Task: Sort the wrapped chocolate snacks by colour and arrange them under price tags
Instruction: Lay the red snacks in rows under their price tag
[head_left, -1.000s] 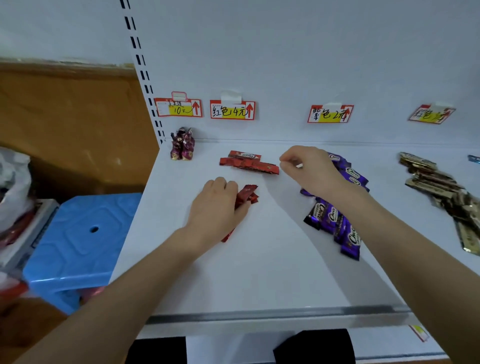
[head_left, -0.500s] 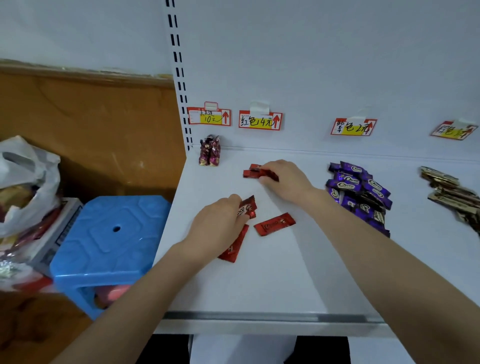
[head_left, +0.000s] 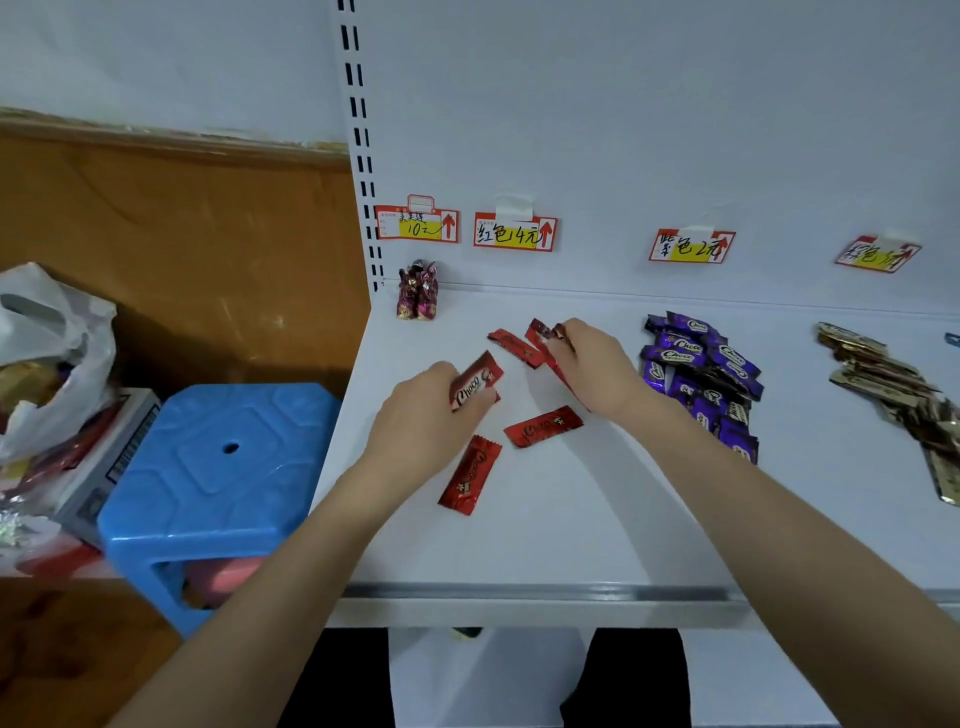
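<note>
On the white shelf (head_left: 571, 530), my left hand (head_left: 426, 415) grips a red Choco wrapper (head_left: 475, 382) lifted slightly off the surface. My right hand (head_left: 592, 366) pinches red wrappers (head_left: 543, 332) below the red price tag (head_left: 514, 234). Another red wrapper (head_left: 511, 345) lies flat beside them. Two loose red wrappers lie nearer me, one (head_left: 543, 427) between my hands and one (head_left: 470, 475) by my left wrist. A purple wrapper pile (head_left: 701, 369) sits under the purple tag (head_left: 693, 245). Gold-brown wrappers (head_left: 893, 384) spread at the right under a fourth tag (head_left: 878, 254).
A cluster of dark red foil candies (head_left: 417, 291) stands under the leftmost 10-yuan tag (head_left: 417, 224). Left of the shelf are a blue plastic stool (head_left: 218, 467), a white plastic bag (head_left: 47, 353) and a box. The shelf's metal front edge (head_left: 545, 592) runs near me.
My left hand has picked up a red wrapper and raised it. My right hand stays on the red wrappers under the red tag, lifting them slightly. The view came closer.
</note>
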